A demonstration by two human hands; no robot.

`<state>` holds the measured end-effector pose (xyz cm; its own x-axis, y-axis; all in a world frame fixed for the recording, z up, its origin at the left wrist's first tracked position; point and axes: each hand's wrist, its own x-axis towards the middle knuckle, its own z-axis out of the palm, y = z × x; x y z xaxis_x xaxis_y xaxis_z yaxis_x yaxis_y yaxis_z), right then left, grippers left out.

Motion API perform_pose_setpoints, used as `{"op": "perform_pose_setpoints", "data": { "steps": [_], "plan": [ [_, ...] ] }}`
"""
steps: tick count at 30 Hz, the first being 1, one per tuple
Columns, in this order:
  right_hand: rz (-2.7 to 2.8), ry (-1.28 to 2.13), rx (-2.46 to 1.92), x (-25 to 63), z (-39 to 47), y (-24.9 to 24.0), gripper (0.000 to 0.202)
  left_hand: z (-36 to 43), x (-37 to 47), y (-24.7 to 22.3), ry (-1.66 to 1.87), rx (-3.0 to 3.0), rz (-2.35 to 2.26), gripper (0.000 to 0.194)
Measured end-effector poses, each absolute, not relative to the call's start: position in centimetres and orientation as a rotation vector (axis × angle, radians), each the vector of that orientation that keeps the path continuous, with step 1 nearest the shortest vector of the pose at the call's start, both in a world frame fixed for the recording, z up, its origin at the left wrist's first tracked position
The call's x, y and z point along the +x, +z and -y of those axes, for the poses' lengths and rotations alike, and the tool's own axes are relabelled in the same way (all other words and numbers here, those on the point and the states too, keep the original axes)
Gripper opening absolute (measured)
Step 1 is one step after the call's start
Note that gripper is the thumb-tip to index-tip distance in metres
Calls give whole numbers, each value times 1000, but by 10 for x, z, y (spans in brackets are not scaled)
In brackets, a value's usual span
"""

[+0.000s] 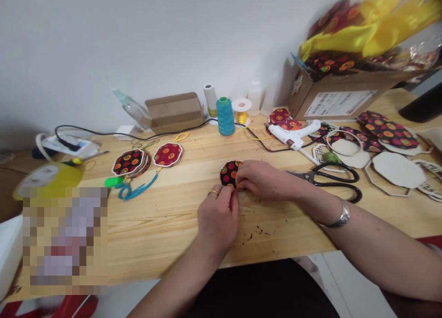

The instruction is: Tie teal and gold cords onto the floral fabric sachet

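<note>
A small scalloped pendant [228, 172], faced in black fabric with red and yellow motifs and rimmed pale, lies on the table between my hands. My left hand [220, 212], with a ring on one finger, is closed at its lower edge. Pinched closed over its right side is my right hand [257, 180], which wears a silver bracelet and hides part of the pendant. A thin yellowish strand, perhaps cord, shows between the fingertips. Black-handled scissors [336, 182] lie just beyond my right wrist.
Finished-looking patterned pendants [128, 162] are stacked at left, near a red pendant [168, 154] with a blue tassel [136, 191]. Behind stand a teal thread cone [225, 118] and a yellow cord spool [241, 111]. A white glue gun [293, 133] and a full cardboard box [340, 97] occupy the right.
</note>
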<state>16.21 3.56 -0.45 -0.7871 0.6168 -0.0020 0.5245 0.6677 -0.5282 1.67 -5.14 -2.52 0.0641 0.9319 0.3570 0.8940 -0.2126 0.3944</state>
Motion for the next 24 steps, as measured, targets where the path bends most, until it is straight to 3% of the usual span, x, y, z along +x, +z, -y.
{"op": "perform_pose_setpoints", "data": {
  "steps": [24],
  "plan": [
    [2685, 837, -1001, 160, -35, 2, 18, 67, 10, -27, 839, 2419, -1959, 15]
  ]
}}
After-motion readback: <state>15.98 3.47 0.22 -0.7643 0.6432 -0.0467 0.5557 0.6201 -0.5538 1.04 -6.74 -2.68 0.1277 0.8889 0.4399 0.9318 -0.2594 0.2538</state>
